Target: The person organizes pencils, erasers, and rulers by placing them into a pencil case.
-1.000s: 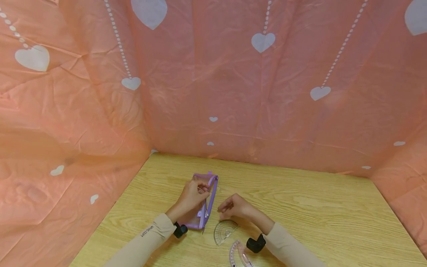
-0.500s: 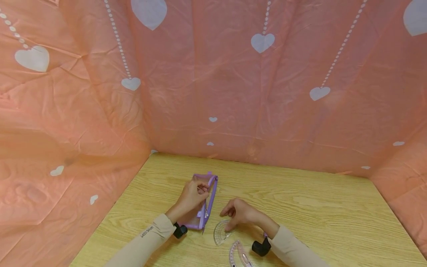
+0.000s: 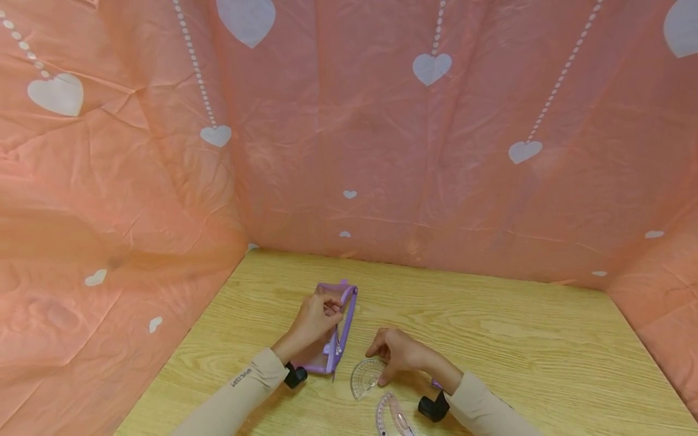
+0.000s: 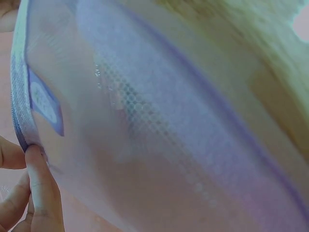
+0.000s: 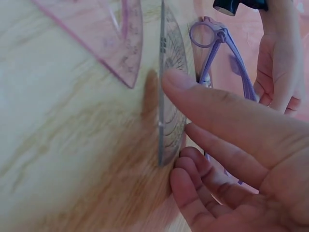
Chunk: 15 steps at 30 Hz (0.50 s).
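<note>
My left hand (image 3: pixel 318 313) pinches the zip edge of a see-through purple pencil case (image 3: pixel 313 361), which gapes along its right side. In the left wrist view, thumb and fingertips hold the zip tape of the pencil case (image 4: pixel 159 121). My right hand (image 3: pixel 402 352) has its thumb and fingertips on opposite edges of a clear protractor (image 3: pixel 364 379) beside the case. The right wrist view has the thumb on the straight edge of the protractor (image 5: pixel 173 118) and the fingers at its curved edge. Whether it is off the table cannot be told.
A pinkish clear measuring piece with a scale (image 3: pixel 395 416) lies at the front of the table (image 3: pixel 491 315). Part of a small purple thing (image 3: pixel 436 384) shows by the right wrist. Peach cloth with white hearts (image 3: pixel 409 169) hangs behind and at the sides.
My right hand has drawn back a little to the right and come down onto the protractor, its thumb now on the straight edge. The left hand keeps its hold on the pencil case.
</note>
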Each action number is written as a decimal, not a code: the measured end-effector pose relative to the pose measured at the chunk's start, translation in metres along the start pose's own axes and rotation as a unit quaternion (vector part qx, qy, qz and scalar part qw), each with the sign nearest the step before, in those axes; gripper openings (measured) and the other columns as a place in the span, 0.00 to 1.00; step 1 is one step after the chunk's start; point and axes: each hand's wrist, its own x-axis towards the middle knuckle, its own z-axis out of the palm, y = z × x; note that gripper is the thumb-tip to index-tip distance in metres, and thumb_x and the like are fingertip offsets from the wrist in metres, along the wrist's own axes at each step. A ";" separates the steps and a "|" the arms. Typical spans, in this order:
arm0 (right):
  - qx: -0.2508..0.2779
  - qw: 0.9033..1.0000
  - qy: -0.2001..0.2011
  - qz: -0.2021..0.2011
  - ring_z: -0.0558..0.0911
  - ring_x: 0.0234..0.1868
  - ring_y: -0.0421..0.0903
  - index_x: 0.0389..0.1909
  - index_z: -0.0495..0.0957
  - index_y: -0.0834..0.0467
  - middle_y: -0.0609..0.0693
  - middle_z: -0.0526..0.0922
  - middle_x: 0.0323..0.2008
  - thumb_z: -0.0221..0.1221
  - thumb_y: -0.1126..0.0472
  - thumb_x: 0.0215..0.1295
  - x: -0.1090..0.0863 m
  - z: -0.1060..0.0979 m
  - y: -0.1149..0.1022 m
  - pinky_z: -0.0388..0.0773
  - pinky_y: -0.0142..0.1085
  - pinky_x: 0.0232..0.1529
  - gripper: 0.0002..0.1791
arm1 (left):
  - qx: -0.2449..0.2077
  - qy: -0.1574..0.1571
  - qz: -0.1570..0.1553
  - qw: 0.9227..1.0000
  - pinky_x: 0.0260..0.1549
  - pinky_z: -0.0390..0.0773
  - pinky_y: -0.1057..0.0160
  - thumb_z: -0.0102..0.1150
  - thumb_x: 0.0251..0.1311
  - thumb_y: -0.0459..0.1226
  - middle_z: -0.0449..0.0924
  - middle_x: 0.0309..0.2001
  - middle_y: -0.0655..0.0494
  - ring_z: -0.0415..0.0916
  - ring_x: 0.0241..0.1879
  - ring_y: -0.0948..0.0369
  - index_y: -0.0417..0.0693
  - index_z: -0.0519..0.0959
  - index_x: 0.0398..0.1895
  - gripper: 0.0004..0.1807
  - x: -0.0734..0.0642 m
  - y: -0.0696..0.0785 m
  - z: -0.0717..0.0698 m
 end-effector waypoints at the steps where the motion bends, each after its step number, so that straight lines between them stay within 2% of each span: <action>1: -0.001 1.000 0.001 0.002 0.72 0.30 0.40 0.43 0.85 0.70 0.52 0.77 0.32 0.80 0.71 0.35 -0.001 0.000 0.000 0.73 0.27 0.32 0.27 | -0.001 0.000 0.000 1.000 0.28 0.80 0.69 0.65 0.53 0.24 0.83 0.30 0.51 0.80 0.29 0.61 0.31 0.83 0.37 0.08 0.000 0.000 0.000; 15: -0.012 1.000 0.026 0.009 0.70 0.29 0.42 0.39 0.86 0.66 0.51 0.75 0.31 0.80 0.70 0.36 -0.003 0.006 -0.002 0.71 0.29 0.31 0.24 | -0.012 -0.009 0.000 1.000 0.29 0.81 0.69 0.65 0.54 0.25 0.83 0.31 0.52 0.81 0.30 0.61 0.33 0.84 0.37 0.07 -0.001 -0.001 -0.001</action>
